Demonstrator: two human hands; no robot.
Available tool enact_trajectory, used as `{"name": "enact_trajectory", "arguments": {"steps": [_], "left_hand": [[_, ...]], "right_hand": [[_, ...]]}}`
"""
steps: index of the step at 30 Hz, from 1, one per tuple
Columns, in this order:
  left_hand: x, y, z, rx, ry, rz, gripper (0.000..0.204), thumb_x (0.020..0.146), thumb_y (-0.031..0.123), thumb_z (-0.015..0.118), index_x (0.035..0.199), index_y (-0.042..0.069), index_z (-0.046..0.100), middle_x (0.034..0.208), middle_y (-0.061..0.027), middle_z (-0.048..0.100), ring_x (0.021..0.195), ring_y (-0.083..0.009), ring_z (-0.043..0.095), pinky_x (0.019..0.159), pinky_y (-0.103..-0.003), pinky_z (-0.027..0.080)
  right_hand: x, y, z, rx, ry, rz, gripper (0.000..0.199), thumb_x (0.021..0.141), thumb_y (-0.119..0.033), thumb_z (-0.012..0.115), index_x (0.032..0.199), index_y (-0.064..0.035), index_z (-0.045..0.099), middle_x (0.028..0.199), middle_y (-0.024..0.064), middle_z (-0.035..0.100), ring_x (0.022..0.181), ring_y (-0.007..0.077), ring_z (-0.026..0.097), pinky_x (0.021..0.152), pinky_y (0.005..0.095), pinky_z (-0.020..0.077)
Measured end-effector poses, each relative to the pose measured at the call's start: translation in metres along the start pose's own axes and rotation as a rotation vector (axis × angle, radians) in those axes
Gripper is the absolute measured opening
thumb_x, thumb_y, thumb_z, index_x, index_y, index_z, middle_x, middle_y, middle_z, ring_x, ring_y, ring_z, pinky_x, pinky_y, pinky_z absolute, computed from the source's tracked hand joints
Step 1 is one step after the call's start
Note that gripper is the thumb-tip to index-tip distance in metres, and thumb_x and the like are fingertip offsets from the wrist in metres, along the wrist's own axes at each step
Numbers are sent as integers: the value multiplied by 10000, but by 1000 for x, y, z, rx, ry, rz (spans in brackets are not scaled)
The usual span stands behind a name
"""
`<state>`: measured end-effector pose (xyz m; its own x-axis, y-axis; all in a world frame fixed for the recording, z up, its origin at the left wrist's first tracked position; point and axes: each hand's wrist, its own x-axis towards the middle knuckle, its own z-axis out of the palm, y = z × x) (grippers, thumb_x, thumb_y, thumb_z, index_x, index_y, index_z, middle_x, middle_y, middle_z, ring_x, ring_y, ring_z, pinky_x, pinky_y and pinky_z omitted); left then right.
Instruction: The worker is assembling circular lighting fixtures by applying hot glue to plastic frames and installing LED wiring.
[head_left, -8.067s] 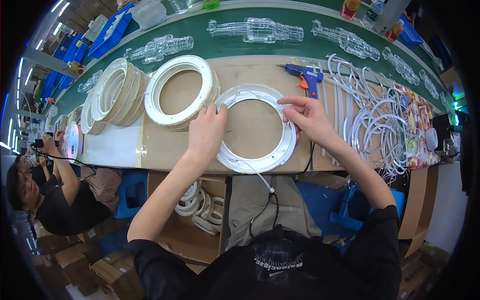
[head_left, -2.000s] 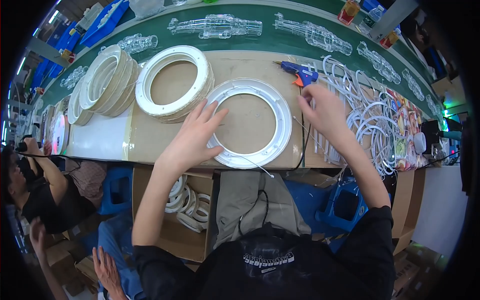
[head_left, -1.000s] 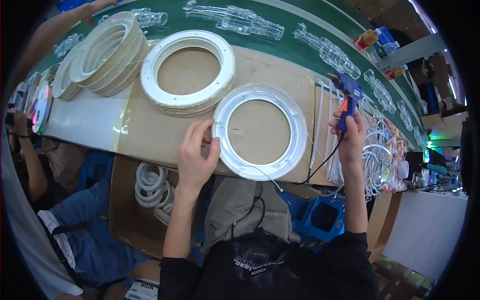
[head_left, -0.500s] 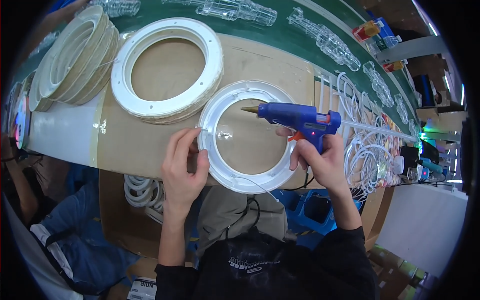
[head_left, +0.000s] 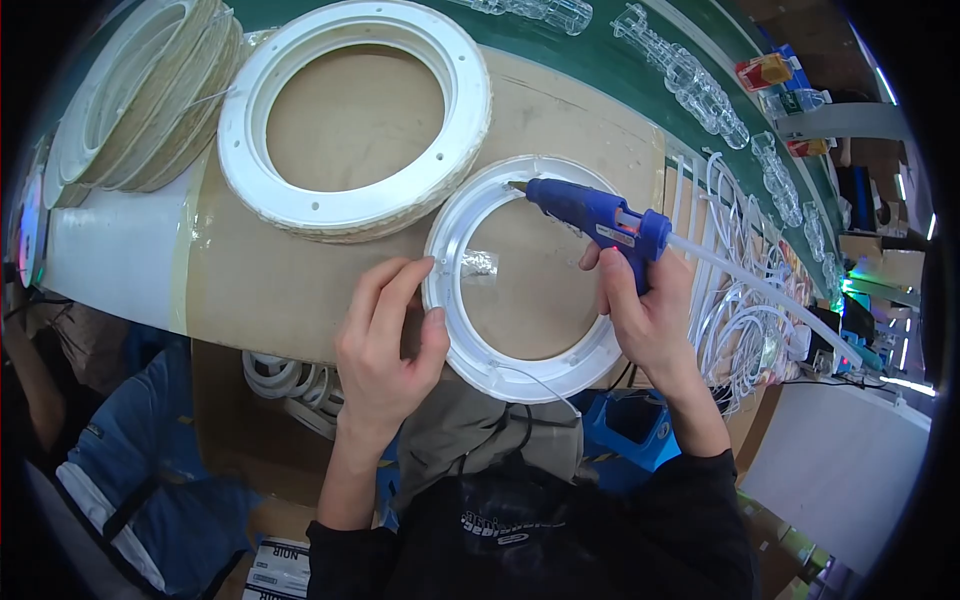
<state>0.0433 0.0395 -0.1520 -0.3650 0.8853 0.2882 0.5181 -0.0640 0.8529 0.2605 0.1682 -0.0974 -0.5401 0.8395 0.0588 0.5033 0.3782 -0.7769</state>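
A white plastic ring (head_left: 592,350) lies at the table's near edge, its inner channel facing up. A thin white wire (head_left: 540,380) runs out over its near rim. My left hand (head_left: 385,335) grips the ring's left rim with fingertips and thumb. In my right hand (head_left: 655,310) is a blue hot glue gun (head_left: 590,212), fingers wrapped round its handle. The gun's brass nozzle points left, its tip at the ring's far inner side; whether it touches cannot be made out. A long translucent glue stick (head_left: 765,285) sticks out of the gun's back.
Farther left lies a larger stack of white rings (head_left: 235,150), beside another leaning stack (head_left: 130,110). Coiled white cables (head_left: 740,320) cover the right side. Clear plastic pieces (head_left: 690,85) lie on the green surface (head_left: 610,70) behind. Below stands a cardboard box (head_left: 220,420) holding white tubing.
The glue gun's nozzle has moved from over the ring's opening to its far inner side, tilting upward. My view has shifted a little. My left hand stays at the ring's left rim.
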Motion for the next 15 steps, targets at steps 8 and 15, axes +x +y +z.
{"name": "enact_trajectory", "arguments": {"steps": [8,15], "left_hand": [[-1,-2,-1,5,-16,15,355,817,16,610,1169,-32,606,1115,-156,588,742,-205,603,674,-319,524],[-2,-3,0,4,-13,15,353,819,22,612,1169,-29,608,1116,-157,588,739,-207,599,676,-323,518]], "right_hand": [[3,-4,6,45,38,36,190,986,-106,500,1077,39,581,811,43,621,532,46,504,473,199,388],[5,-6,7,22,34,49,171,990,-116,503,1039,28,583,760,25,598,514,46,499,463,207,379]]}}
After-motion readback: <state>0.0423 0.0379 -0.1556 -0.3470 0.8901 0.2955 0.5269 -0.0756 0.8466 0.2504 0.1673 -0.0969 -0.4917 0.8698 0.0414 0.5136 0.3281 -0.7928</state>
